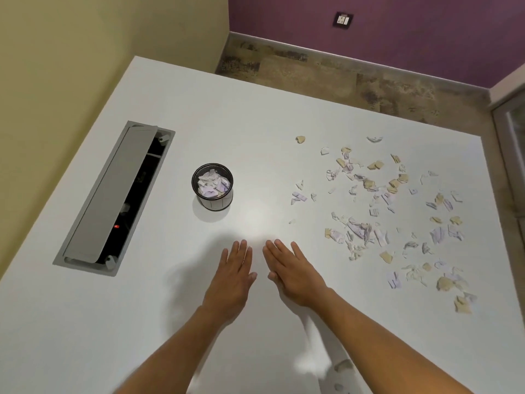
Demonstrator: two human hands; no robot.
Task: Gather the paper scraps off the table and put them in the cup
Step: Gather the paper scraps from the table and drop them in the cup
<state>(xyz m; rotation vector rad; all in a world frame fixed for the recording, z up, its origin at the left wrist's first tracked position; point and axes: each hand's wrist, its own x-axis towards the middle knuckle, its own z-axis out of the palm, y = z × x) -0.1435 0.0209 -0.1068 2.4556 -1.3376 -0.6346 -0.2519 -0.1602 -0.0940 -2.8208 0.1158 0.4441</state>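
Hands flat and empty between loads, by my reading: left hand (pixel 231 275) and right hand (pixel 294 273) lie side by side, fingers straight, holding nothing, with the cup (pixel 212 186) ahead and left of them, already partly filled with torn paper. Paper scraps (pixel 386 217) lie scattered right of the right hand, well apart from the cup, so the next move calls for a reach right, then a carry across bare table (pixel 255 115); a cable tray (pixel 113 194) sits far left, and nothing blocks the way
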